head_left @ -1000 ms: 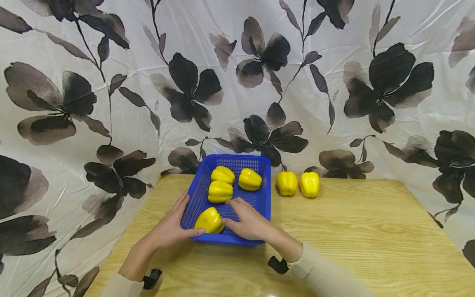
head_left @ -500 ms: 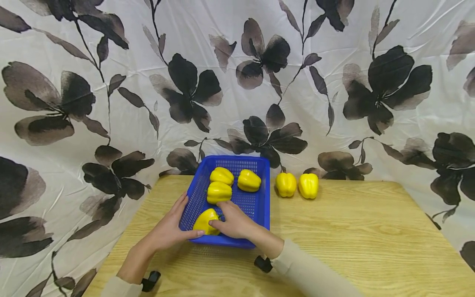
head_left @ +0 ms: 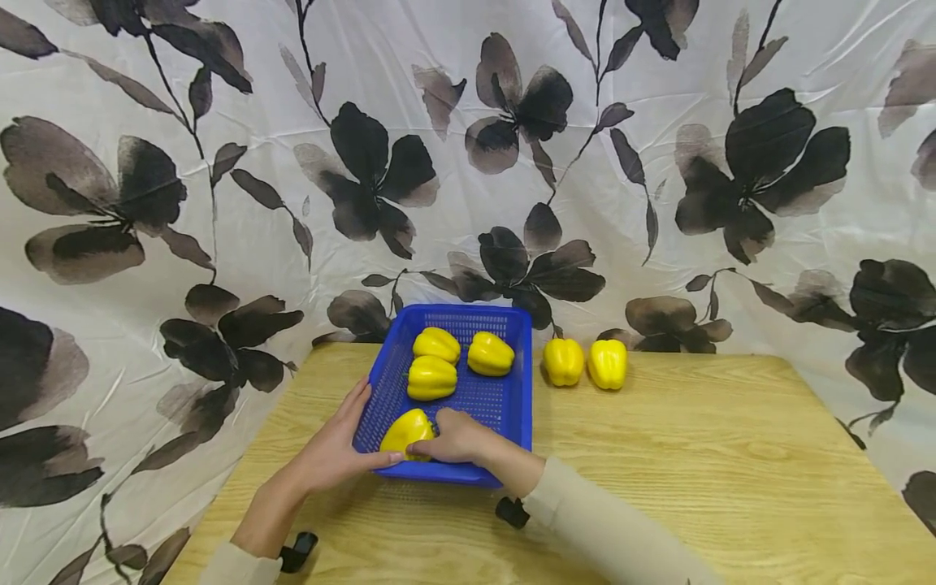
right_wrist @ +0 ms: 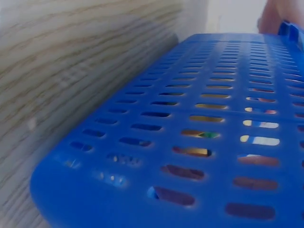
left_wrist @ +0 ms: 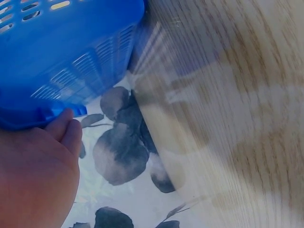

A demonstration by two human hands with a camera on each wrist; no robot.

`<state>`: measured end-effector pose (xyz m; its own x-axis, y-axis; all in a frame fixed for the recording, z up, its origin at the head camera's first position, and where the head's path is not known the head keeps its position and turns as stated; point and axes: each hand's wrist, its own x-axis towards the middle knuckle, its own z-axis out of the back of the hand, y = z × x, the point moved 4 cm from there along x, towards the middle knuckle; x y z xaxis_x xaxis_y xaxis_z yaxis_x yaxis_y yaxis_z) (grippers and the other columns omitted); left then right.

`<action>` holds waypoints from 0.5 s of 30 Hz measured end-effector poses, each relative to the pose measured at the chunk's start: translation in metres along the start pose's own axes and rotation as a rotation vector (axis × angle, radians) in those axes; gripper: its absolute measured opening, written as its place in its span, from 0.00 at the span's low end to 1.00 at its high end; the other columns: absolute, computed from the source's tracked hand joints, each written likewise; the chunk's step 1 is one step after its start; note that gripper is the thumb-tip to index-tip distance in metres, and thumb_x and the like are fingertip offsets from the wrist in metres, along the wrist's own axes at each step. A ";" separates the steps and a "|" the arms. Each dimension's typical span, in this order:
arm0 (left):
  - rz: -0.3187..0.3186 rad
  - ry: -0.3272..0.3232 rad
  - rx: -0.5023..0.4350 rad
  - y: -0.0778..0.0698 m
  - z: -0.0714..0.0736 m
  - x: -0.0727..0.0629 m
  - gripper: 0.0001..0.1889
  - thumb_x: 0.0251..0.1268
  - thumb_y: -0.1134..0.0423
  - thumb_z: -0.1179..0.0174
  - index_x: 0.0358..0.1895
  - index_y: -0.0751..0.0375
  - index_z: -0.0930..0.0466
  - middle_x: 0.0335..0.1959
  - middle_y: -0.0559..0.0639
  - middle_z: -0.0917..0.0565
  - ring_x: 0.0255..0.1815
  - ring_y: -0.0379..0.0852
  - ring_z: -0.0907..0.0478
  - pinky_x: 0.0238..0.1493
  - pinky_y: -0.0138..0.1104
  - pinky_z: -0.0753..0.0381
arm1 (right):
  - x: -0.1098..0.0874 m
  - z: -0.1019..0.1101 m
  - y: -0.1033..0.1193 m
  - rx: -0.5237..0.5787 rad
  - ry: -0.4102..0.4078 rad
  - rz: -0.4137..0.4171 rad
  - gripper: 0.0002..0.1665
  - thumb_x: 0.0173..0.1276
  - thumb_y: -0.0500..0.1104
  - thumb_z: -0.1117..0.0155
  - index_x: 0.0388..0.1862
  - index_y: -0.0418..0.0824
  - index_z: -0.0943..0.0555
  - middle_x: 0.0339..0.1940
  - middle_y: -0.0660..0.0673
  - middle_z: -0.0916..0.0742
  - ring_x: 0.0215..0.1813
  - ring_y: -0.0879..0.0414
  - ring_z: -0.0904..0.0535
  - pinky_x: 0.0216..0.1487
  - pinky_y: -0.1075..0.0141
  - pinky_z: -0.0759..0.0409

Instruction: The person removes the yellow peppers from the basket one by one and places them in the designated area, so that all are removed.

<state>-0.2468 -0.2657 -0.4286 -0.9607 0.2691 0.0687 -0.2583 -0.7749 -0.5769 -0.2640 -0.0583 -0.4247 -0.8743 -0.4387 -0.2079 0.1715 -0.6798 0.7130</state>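
A blue perforated plastic basket stands on the table with several yellow bell peppers inside. My left hand holds its front left corner, thumb on the front rim, fingers along the left side. In the left wrist view, the fingers of that hand meet the basket's rim. Inside the basket, my right hand grips the front bell pepper at its stem side; some fingertips are hidden. Farther back lie two peppers together, an upper one and a lower one, plus one to the right.
Two more yellow bell peppers, one nearer and one farther right, stand on the wooden table right of the basket. A floral cloth hangs behind the table. The basket's perforated wall fills much of the right wrist view.
My right hand has moved left and down onto the front pepper, its fingers now lower beside the stem. The left hand and the basket have stayed nearly still.
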 end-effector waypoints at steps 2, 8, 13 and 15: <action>-0.003 -0.003 0.004 0.000 0.000 -0.001 0.67 0.53 0.31 0.29 0.83 0.65 0.60 0.85 0.60 0.61 0.81 0.71 0.53 0.72 0.69 0.45 | 0.000 -0.001 -0.001 -0.002 0.008 -0.024 0.38 0.65 0.56 0.27 0.58 0.26 0.24 0.46 0.39 0.16 0.43 0.51 0.23 0.48 0.54 0.20; -0.013 -0.005 -0.004 -0.002 0.001 -0.001 0.67 0.53 0.31 0.29 0.83 0.66 0.60 0.85 0.60 0.61 0.81 0.71 0.53 0.72 0.69 0.45 | 0.002 -0.003 -0.001 -0.028 0.015 -0.020 0.36 0.67 0.58 0.29 0.57 0.28 0.23 0.46 0.40 0.15 0.45 0.51 0.21 0.51 0.54 0.19; -0.001 -0.007 -0.008 -0.001 0.000 -0.001 0.68 0.52 0.30 0.29 0.83 0.65 0.60 0.85 0.59 0.61 0.81 0.70 0.53 0.72 0.68 0.45 | 0.005 -0.005 0.001 -0.046 0.019 0.006 0.33 0.67 0.58 0.30 0.54 0.30 0.21 0.42 0.43 0.16 0.42 0.53 0.22 0.47 0.59 0.20; -0.001 -0.010 -0.007 -0.001 0.000 0.000 0.68 0.52 0.30 0.29 0.83 0.65 0.60 0.85 0.58 0.61 0.81 0.70 0.53 0.72 0.68 0.45 | 0.007 -0.005 0.003 -0.036 0.012 0.022 0.27 0.67 0.56 0.29 0.47 0.32 0.20 0.35 0.45 0.17 0.36 0.54 0.23 0.40 0.61 0.21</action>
<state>-0.2463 -0.2649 -0.4282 -0.9613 0.2645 0.0776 -0.2590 -0.7705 -0.5824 -0.2672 -0.0659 -0.4272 -0.8644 -0.4610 -0.2005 0.2072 -0.6901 0.6934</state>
